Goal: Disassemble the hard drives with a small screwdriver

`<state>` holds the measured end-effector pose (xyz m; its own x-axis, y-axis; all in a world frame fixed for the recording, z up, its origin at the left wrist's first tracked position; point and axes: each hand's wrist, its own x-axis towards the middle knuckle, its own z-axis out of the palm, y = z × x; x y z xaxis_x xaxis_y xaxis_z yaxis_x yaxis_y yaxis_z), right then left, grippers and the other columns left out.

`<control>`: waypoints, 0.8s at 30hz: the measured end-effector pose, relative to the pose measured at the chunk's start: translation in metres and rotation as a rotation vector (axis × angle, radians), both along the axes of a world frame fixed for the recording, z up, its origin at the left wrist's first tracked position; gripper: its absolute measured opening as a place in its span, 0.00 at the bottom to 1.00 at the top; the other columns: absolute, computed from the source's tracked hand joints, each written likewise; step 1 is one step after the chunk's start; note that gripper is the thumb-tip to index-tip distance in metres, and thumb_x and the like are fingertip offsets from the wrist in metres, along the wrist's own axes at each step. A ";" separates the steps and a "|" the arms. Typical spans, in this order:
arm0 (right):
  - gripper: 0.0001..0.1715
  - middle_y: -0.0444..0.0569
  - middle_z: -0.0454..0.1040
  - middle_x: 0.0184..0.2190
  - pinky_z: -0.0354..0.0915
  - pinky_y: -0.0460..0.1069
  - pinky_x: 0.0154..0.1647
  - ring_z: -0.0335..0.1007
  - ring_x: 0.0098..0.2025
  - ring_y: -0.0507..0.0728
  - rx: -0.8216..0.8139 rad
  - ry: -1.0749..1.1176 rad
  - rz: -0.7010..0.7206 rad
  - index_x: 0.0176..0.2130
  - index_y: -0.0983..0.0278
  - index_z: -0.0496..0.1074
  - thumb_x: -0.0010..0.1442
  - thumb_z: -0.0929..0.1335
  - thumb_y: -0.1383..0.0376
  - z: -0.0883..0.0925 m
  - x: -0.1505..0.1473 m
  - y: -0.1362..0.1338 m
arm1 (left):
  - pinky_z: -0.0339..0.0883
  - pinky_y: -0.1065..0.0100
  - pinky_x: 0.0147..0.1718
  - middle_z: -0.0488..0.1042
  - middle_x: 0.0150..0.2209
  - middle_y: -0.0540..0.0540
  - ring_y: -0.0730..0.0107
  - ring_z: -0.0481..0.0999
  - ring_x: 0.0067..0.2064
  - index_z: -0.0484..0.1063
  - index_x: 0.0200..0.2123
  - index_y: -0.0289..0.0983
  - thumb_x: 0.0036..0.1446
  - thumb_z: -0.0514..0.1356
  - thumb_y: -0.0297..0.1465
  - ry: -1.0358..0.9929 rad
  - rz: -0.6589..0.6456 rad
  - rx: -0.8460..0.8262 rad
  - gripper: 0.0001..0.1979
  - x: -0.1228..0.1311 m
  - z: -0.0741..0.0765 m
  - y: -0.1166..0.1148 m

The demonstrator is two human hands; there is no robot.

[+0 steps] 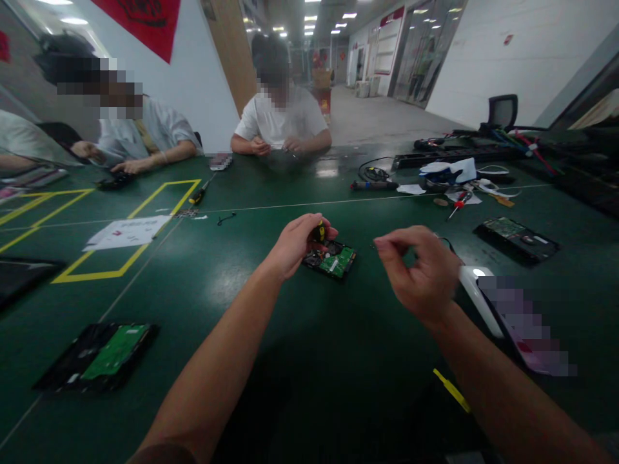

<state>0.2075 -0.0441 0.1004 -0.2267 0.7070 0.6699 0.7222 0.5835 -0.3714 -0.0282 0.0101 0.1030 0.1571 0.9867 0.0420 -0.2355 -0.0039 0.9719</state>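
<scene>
The left hand [296,245] grasps a yellow-black tool handle [319,231] over the hard drive [339,260]; farther right, the right hand [424,274] is pinched, content unclear.

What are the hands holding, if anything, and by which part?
Left hand: a screwdriver, by its yellow-and-black handle, over the drive. Right hand: pinched, maybe on something tiny; too small to tell.
</scene>
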 end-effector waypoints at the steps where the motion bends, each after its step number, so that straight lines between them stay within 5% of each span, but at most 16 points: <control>1: 0.16 0.52 0.79 0.40 0.71 0.56 0.48 0.75 0.42 0.59 -0.031 -0.008 0.019 0.45 0.61 0.76 0.72 0.63 0.56 -0.010 -0.003 0.008 | 0.70 0.67 0.33 0.79 0.38 0.40 0.60 0.79 0.42 0.74 0.37 0.35 0.61 0.62 0.44 0.006 0.005 -0.004 0.16 0.001 0.001 0.000; 8: 0.24 0.54 0.78 0.54 0.69 0.56 0.51 0.76 0.49 0.61 -0.355 -0.196 0.110 0.63 0.60 0.68 0.73 0.59 0.57 -0.081 -0.004 0.044 | 0.66 0.69 0.31 0.78 0.43 0.42 0.62 0.75 0.44 0.79 0.36 0.38 0.61 0.62 0.42 0.133 0.034 0.063 0.13 -0.001 0.000 0.000; 14: 0.21 0.51 0.80 0.50 0.68 0.52 0.46 0.77 0.45 0.59 -0.415 -0.278 0.147 0.58 0.58 0.73 0.73 0.60 0.56 -0.082 -0.003 0.044 | 0.64 0.69 0.30 0.78 0.51 0.43 0.59 0.73 0.48 0.82 0.41 0.41 0.61 0.62 0.42 0.267 0.091 0.121 0.13 -0.002 0.002 -0.002; 24: 0.20 0.48 0.80 0.46 0.65 0.50 0.38 0.76 0.38 0.57 -0.424 -0.303 0.122 0.59 0.56 0.71 0.73 0.61 0.55 -0.081 -0.005 0.042 | 0.65 0.68 0.27 0.80 0.37 0.40 0.61 0.78 0.39 0.71 0.38 0.37 0.60 0.61 0.36 0.025 0.041 0.003 0.09 0.002 0.003 -0.003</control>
